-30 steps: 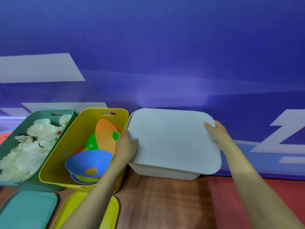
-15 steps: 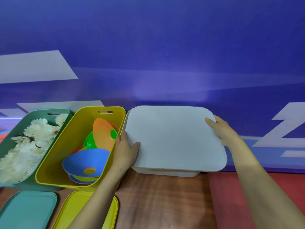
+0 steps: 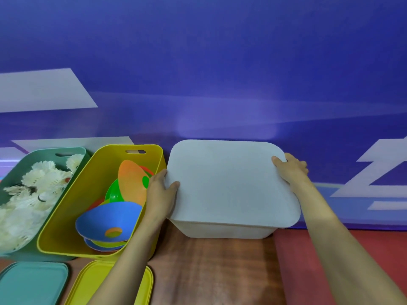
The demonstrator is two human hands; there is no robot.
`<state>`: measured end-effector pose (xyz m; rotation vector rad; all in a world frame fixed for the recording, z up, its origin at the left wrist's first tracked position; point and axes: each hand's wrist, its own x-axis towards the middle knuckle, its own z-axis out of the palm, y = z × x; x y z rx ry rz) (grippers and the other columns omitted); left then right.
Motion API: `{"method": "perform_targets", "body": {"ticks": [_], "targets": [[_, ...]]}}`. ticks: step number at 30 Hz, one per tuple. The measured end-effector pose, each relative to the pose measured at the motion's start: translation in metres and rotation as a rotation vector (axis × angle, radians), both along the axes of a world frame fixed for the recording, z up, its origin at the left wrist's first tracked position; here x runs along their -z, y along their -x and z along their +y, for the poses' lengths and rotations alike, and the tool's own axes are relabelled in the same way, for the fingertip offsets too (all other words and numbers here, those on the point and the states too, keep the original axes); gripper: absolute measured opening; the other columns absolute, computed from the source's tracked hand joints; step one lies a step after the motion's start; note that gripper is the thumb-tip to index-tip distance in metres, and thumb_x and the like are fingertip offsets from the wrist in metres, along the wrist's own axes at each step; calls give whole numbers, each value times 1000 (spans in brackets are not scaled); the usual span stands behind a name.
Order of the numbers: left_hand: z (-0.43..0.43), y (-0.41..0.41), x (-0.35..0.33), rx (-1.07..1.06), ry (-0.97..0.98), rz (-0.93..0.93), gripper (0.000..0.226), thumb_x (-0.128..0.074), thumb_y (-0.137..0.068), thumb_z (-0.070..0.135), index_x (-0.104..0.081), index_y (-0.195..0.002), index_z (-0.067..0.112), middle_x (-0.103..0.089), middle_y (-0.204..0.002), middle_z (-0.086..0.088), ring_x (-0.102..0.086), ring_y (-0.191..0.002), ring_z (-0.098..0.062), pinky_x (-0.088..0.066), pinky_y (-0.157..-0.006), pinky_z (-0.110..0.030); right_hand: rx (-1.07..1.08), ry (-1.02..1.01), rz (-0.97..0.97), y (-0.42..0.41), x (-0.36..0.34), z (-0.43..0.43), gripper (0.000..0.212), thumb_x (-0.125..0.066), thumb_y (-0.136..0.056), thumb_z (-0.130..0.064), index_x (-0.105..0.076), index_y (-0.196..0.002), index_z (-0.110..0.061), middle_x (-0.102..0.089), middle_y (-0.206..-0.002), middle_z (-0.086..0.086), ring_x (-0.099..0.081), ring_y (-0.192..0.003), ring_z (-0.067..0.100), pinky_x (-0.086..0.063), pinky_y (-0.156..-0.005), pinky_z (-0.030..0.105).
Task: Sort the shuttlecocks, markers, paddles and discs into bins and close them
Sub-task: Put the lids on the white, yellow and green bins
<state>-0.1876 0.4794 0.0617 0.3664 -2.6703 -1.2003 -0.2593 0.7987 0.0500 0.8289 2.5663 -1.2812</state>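
A white lid lies across the top of the white bin at the back of the table. My left hand grips the lid's left edge, thumb on top. My right hand grips its far right corner. Left of it stands an open yellow bin with coloured discs in blue, orange and green. Further left, an open green bin is full of white shuttlecocks. The white bin's contents are hidden.
A yellow lid and a teal lid lie flat on the wooden table in front of their bins. A red surface adjoins the table on the right. A blue wall rises right behind the bins.
The white lid has come down from a tilted, offset position and now sits level over the white bin. Both hands stayed on its edges.
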Motion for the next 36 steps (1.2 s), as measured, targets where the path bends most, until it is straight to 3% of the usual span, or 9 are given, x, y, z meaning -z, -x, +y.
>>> {"method": "perform_targets", "body": {"ticks": [6,13,20,22,26,28,30,32,36], "targets": [[3,-10,20,-52,67,12,49,-60,-88,13,-46,-133,3,-48,-136,-15,-38,-127,-30,-30,-106,-39,-53,4,91,9,-8,-5,44,-50,-92,-35,-48,-126,-7,-52,-128,12,-49,-115,34,-44,-95,45],[-2,-2,23,-43,9,60,44,-58,-89,10,-48,-132,4,-50,-133,-13,-45,-123,-28,-37,-102,-39,-39,-30,115,11,-6,-11,43,-47,-94,-33,-47,-126,-4,-52,-128,14,-49,-115,35,-43,-90,41],[-10,5,22,-117,-81,128,30,-55,-90,9,-57,-120,13,-61,-119,-5,-57,-107,-23,-44,-89,-34,-17,-20,139,16,-8,-14,41,-46,-95,-32,-46,-126,-6,-52,-126,14,-50,-113,35,-41,-84,38],[-10,13,21,-92,-78,98,30,-53,-90,6,-57,-120,11,-60,-121,-7,-55,-110,-24,-43,-92,-34,-13,-26,117,19,-9,-14,42,-45,-95,-31,-43,-128,-5,-51,-128,15,-50,-112,36,-39,-80,35],[-4,15,27,-38,35,68,30,-49,-92,3,-55,-122,3,-55,-129,-12,-48,-120,-26,-31,-93,-21,-24,-25,109,13,-1,-15,44,-44,-97,-32,-39,-132,-6,-49,-131,15,-48,-116,35,-40,-85,38],[0,14,29,44,131,69,33,-48,-94,7,-53,-126,1,-46,-138,-14,-38,-131,-28,-28,-105,-29,-47,-128,192,7,4,-18,46,-41,-99,-28,-34,-138,-6,-41,-142,15,-38,-129,34,-35,-98,42],[7,18,31,160,335,4,39,-41,-98,19,-44,-135,7,-33,-149,-11,-21,-142,-27,-18,-114,-41,-181,-394,291,1,7,-27,48,-39,-100,-26,-28,-144,-9,-26,-152,11,-16,-143,29,-20,-113,44],[18,24,29,235,505,-83,47,-31,-101,34,-32,-144,16,-20,-156,-3,-8,-145,-21,-7,-115,-47,-377,-584,326,-8,11,-42,52,-36,-100,-36,-25,-146,-14,-17,-156,8,-2,-146,25,-6,-117,46],[41,41,26,317,619,-167,60,-18,-97,53,-14,-150,24,-5,-159,2,4,-146,-19,8,-114,-52,-570,-657,227,-23,20,-63,66,-17,-93,-63,-7,-150,-31,1,-159,-3,12,-145,21,11,-115,49]]}}
